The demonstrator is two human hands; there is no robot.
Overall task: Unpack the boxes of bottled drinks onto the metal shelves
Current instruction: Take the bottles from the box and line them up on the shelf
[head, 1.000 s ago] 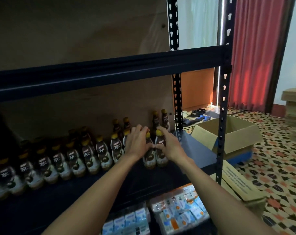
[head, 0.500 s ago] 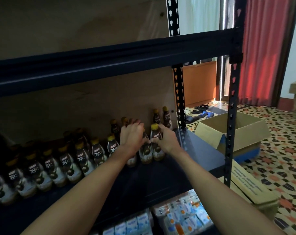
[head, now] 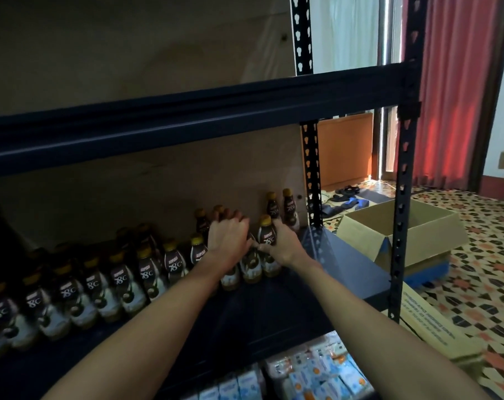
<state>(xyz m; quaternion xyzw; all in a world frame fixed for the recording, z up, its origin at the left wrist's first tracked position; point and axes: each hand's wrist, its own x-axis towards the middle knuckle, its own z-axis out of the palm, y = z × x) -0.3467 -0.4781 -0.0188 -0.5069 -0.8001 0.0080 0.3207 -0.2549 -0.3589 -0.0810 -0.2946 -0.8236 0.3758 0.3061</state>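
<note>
Together, left hand (head: pixel 229 241) and right hand (head: pixel 283 246) clasp neighbouring bottles (head: pixel 269 265).

Hands, left (head: pixel 227 241) and right (head: pixel 282 246), around bottles (head: pixel 269 241) on metal shelf (head: pixel 346 264).

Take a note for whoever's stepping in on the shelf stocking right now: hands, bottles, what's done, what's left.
Left hand: grips a bottle by the row's right end.
Right hand: grips the end bottle.
Both bottles stand on the shelf.
Done: rows of bottles fill the shelf's left part.
Left: release, then fetch more; the open box on the floor shows no bottles from here.
</note>
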